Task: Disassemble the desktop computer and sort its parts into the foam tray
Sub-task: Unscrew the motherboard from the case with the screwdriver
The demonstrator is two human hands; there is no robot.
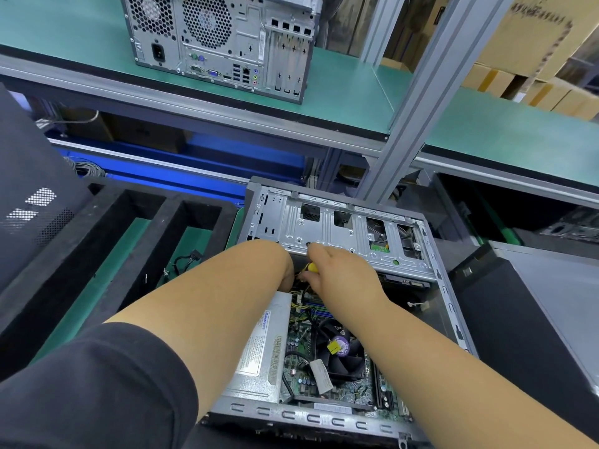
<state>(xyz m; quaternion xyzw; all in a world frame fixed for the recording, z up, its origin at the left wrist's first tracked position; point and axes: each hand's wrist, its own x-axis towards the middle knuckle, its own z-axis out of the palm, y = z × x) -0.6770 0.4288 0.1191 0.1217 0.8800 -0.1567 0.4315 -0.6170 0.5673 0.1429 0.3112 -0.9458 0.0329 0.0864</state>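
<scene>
Head view, looking down on a green-matted table (pixel 107 270). Upper green shelf (pixel 356 89) behind, carrying a second grey tower computer (pixel 223 40) with its rear ports facing the camera. Black foam tray with long rectangular compartments (pixel 107 228) on the left, just beside the open case; a small black cable (pixel 186 259) lying in one of its compartments. Open grey metal desktop computer case (pixel 340 303) lying on its side at centre, side panel off. Silver drive cage (pixel 343 231) at its far end. Silver power supply box with a white label (pixel 262 348) along its left side. Green motherboard (pixel 301 367) showing beside it, with a black round cooling fan bearing a purple sticker (pixel 340 351). Dark panel (pixel 518 319) lying to the right of the case. Both bare forearms reaching into the case just below the drive cage. Left hand (pixel 285 270) bent down among the yellow and black wires (pixel 303 301), fingers hidden, grip not discernible. Right hand (pixel 334 270) curled around a small yellow connector (pixel 312 266), next to the left hand.
</scene>
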